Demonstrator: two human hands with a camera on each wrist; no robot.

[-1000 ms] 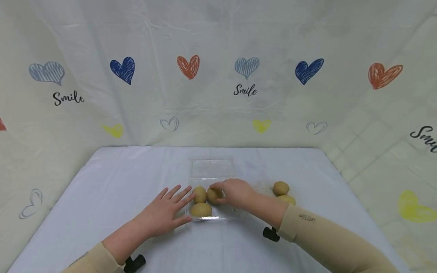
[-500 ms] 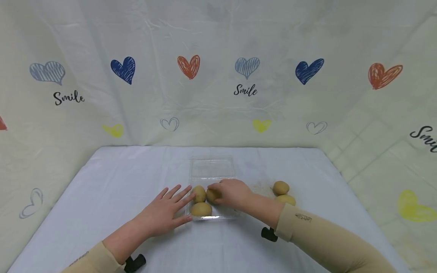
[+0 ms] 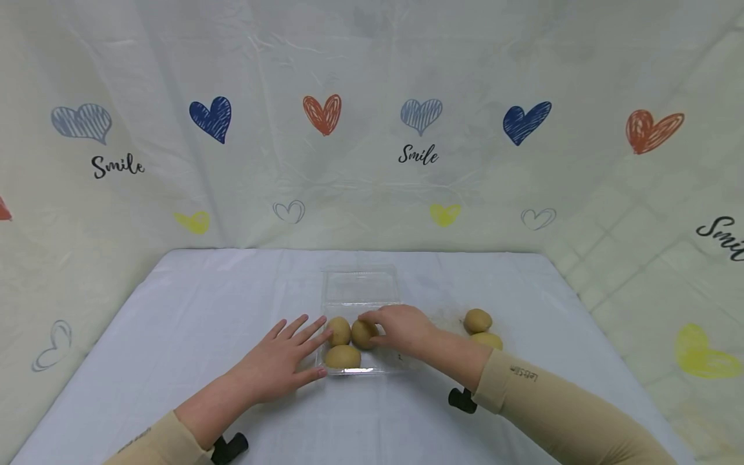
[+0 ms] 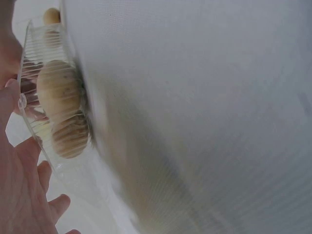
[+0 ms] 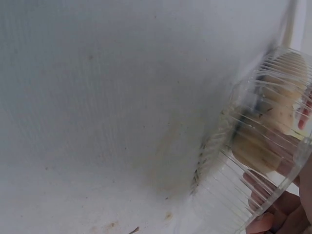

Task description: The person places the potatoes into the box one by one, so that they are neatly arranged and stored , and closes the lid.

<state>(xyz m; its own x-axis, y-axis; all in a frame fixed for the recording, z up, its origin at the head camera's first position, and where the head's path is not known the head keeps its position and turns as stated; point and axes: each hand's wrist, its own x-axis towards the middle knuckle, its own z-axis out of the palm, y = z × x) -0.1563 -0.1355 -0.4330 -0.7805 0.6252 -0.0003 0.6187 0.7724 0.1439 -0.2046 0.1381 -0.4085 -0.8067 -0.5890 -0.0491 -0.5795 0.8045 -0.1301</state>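
A clear plastic clamshell box [image 3: 372,371] lies with its lid [image 3: 360,287] folded back, three potatoes inside. One potato [image 3: 339,330] sits at the back left and another [image 3: 343,356] at the front left. My right hand [image 3: 403,330] reaches in from the right, finger and thumb curled round the third potato [image 3: 363,334]. My left hand [image 3: 279,365] has its fingers spread and straight, touching the box's left edge. In the left wrist view, potatoes [image 4: 59,90] show through the ribbed wall. Through the box in the right wrist view, my right hand's fingers [image 5: 261,187] lie by a potato [image 5: 256,151].
Two more potatoes [image 3: 478,320] lie on the white cloth [image 3: 232,284] right of the box; my right forearm partly covers the nearer potato [image 3: 488,339]. Bits of dirt [image 5: 112,225] dot the cloth. A heart-printed curtain [image 3: 372,58] hangs behind the table.
Over the last half second my right hand shifts slightly right, and more of the potato beside it shows. My left hand and the other potatoes stay in place.
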